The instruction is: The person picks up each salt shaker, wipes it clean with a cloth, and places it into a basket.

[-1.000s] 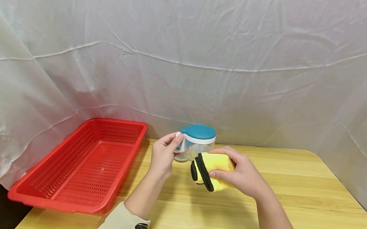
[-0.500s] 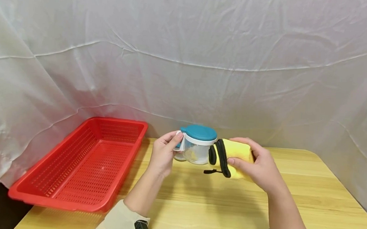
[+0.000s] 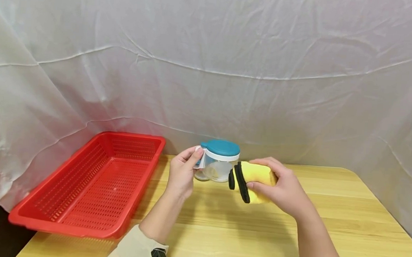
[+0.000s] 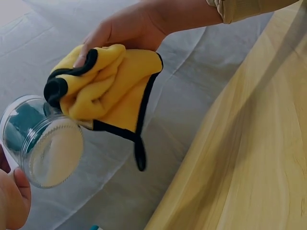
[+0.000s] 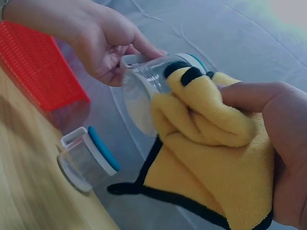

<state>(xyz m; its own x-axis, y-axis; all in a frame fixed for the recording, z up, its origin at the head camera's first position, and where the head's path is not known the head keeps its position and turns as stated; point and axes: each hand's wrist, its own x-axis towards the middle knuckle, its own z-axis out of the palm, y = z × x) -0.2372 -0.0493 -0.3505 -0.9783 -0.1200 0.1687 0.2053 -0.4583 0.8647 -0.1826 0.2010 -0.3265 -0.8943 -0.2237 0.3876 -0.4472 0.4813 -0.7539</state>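
Left hand (image 3: 182, 172) grips white handle (image 3: 199, 158) of clear round teal-lidded jar (image 3: 222, 158), raised above wooden table (image 3: 346, 215), from nine o'clock. Right hand (image 3: 283, 185) clutches folded yellow black-edged plush cloth (image 3: 258, 175), just dipped lower, to jar's four o'clock; wiping seems under way.

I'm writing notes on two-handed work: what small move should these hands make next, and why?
Probably a gentle stroke of the yellow cloth along the raised jar's side. The right hand grips the cloth, bunched close against the glass, while the left hand holds the jar by its handle, lid on.
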